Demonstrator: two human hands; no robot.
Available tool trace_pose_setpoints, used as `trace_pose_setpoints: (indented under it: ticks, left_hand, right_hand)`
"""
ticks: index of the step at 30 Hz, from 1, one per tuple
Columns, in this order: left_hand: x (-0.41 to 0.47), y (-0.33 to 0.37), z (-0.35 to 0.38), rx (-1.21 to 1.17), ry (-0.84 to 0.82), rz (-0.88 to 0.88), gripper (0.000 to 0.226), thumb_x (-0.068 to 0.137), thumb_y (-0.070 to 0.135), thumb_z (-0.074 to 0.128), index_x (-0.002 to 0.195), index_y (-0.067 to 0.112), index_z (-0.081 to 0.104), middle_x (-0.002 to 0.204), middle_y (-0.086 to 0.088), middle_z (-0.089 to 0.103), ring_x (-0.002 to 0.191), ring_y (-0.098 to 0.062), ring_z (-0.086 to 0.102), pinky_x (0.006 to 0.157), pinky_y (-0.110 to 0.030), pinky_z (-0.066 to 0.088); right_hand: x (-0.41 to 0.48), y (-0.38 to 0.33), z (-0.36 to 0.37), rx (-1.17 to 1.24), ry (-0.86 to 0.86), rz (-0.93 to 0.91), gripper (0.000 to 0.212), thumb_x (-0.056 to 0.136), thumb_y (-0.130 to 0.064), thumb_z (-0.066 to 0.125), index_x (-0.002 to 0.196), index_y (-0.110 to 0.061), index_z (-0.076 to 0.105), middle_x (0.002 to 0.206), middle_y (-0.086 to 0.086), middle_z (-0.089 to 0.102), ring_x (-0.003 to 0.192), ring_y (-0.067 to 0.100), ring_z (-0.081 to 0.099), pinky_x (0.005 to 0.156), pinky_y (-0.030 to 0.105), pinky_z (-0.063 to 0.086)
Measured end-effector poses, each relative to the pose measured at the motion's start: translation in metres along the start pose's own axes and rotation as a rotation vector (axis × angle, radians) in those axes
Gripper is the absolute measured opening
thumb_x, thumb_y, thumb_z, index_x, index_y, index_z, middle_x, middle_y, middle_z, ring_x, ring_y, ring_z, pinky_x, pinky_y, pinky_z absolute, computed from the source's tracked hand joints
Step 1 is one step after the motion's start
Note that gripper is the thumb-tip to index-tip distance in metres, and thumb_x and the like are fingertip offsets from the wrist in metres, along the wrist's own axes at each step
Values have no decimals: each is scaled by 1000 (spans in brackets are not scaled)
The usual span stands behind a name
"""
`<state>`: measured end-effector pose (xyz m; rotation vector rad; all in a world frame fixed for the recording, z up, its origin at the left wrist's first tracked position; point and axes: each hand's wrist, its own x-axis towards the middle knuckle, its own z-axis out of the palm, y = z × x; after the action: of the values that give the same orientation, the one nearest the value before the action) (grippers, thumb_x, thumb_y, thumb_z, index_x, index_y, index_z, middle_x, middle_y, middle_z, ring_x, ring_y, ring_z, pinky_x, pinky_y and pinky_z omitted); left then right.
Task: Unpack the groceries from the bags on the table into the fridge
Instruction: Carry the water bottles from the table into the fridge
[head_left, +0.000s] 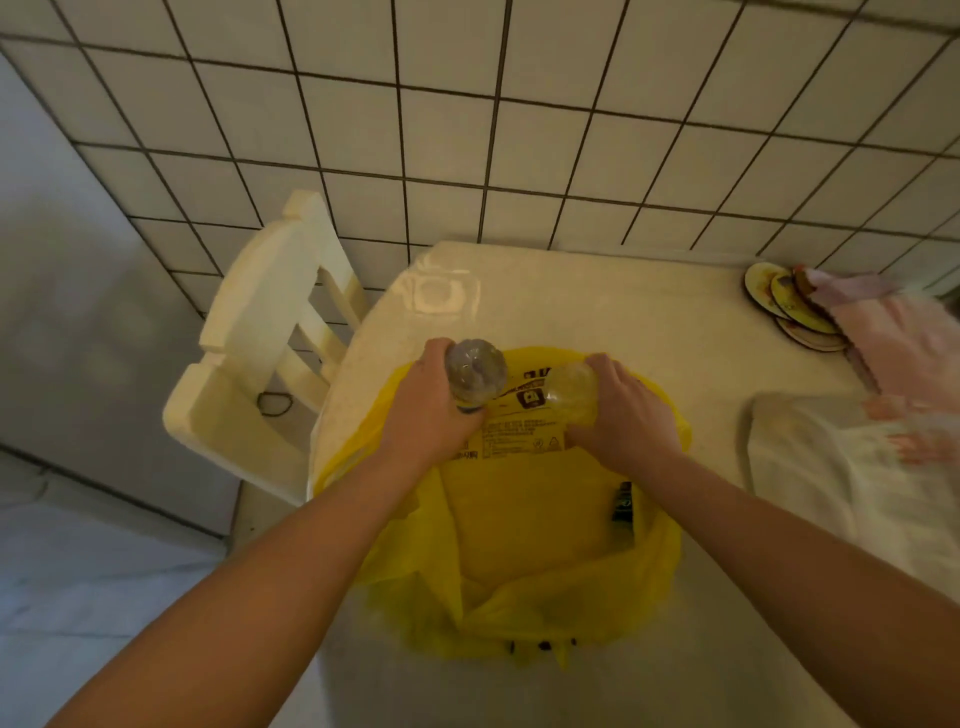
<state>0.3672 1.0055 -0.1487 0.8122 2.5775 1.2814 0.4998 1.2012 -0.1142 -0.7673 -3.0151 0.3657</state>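
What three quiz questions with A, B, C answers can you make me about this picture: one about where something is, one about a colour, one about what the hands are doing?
1. Where is the white chair?
A. on the table
B. beside the table, on the person's left
C. on the person's right

2. What colour is the plastic bag?
A. yellow
B. blue
C. green

3. What are the left hand and right hand doing?
A. lying flat
B. holding the chair
C. gripping the left bottle and right bottle

Answers: 1 B, the chair stands at the table's left edge; 2 A, the bag is bright yellow; 3 C, fingers curl round a clear bottle in each hand.
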Motion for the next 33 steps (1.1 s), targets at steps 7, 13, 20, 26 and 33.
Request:
trace_pose_setpoints:
  ticks: [7,13,20,26,33]
  left_hand:
    - [-61,60,-46,-380,299,-18,81,69,34,89,134,35,42,125,15,56,111,-3,57,90,-25,52]
    - [-127,77,-60,-594,505,-276,72,68,39,88,127,30,47,115,15,61,103,-6,64,86,-29,56]
    - [-227,53,-66,-982,624,-834,104,30,53,87,119,13,54,106,-8,69,85,-21,72,65,-34,59]
    - [-343,55,-54,-1227,366,-860,38,91,38,67,126,23,63,126,-3,67,99,-16,64,70,-28,52]
    - [-482,64,-57,-1390,233,-936,43,91,26,61,126,2,58,98,-18,67,76,-25,65,69,-35,59]
  right_hand:
    - [-76,-9,-60,484,268,167,74,70,-42,84,129,-33,40,110,-6,61,96,19,58,80,37,49]
    - [-146,-7,-67,966,372,389,60,64,-43,89,107,-23,53,103,-6,66,97,15,66,81,39,55]
    - [-234,11,-41,1348,328,593,53,65,-32,85,110,-28,57,111,5,66,96,23,69,68,44,62]
    - [-325,18,-12,1739,6,669,33,89,-15,70,120,-9,61,119,11,62,99,24,66,67,34,60]
    - [-422,-45,12,1887,-543,673,30,92,-29,62,118,-13,60,115,20,64,95,37,64,76,47,60]
